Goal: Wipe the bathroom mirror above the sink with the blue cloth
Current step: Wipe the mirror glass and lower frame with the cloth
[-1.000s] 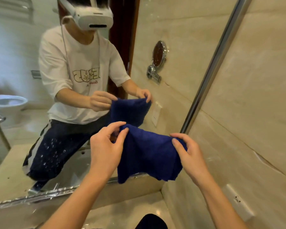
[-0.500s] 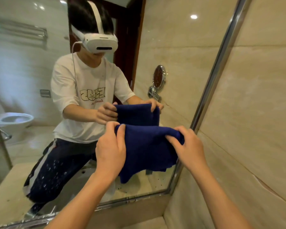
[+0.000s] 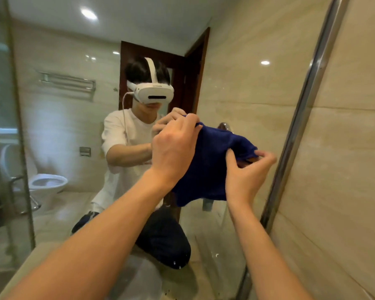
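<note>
Plainly, cloth: the blue cloth [image 3: 206,167] was held up in front of the mirror [image 3: 247,83], stretched between both hands and sagging below them in a loose fold; whether it touched the glass could not be told.
Handling: it looked soft, limp and light, likely to bunch or droop unless gathered into a pad; no risk of breaking, little of slipping.
Where to hold: a judgement — the top edge or a bunched middle would serve best, with a flat palm behind it for wiping.
Left hand: the left hand [image 3: 173,148] gripped the cloth's upper left corner, fingers curled tight over the edge, knuckles toward the camera.
Right hand: the right hand [image 3: 247,169] pinched the upper right edge, thumb on the near face and fingers bent round behind.
Mirror: its metal frame [image 3: 299,118] ran slantwise just right of the right hand.
Wall: beige tiled wall [image 3: 344,169] lay beyond the frame.
</note>
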Action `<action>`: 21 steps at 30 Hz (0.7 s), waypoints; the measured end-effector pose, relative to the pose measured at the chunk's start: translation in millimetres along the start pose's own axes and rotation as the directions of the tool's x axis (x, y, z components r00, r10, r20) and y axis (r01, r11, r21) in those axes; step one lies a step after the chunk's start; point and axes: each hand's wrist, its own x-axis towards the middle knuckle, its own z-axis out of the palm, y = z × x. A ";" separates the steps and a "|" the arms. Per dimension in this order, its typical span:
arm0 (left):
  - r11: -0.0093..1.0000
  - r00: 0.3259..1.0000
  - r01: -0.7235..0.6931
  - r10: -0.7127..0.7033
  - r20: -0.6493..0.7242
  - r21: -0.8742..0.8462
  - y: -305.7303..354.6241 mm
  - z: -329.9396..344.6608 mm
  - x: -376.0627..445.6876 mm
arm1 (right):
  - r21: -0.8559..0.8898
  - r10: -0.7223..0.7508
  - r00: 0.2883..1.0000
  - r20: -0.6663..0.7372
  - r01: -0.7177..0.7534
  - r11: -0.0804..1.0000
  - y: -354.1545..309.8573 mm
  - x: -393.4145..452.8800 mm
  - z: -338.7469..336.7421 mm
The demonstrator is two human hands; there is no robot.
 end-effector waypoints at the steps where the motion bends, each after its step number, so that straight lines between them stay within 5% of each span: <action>1: 0.999 1.000 -0.024 0.024 -0.001 0.038 -9.7 -1.0 1.4 | -0.069 -0.072 0.997 0.032 0.074 0.995 1.3 -8.7 8.8; 4: 0.973 0.998 -0.046 0.056 -0.039 0.227 -34.5 -6.2 1.1 | -0.449 -0.256 0.952 0.168 0.305 0.840 16.6 -22.2 26.7; 6: 0.931 0.990 -0.061 0.102 -0.094 0.360 -38.4 -9.3 1.0 | -0.540 -0.239 0.943 0.231 0.328 0.775 20.4 -21.5 29.0; 9: 0.941 0.986 -0.109 0.143 -0.084 0.320 -7.8 -4.4 -11.7 | -0.569 -0.200 0.946 0.254 0.313 0.760 18.4 -19.6 26.3; 12: 0.976 0.981 -0.177 0.165 0.097 0.127 20.4 20.0 -46.9 | -0.590 -0.204 0.946 0.251 0.317 0.743 16.8 -18.6 25.1; 17: 0.907 0.908 -0.301 0.179 0.378 0.294 -17.1 31.8 -66.1 | -0.518 -0.173 0.957 0.233 0.273 0.811 16.6 -12.0 26.3; 21: 0.855 0.877 -0.385 0.223 0.424 0.347 -26.8 25.3 -39.3 | -0.425 -0.271 0.950 0.152 0.311 0.850 13.3 -5.8 38.5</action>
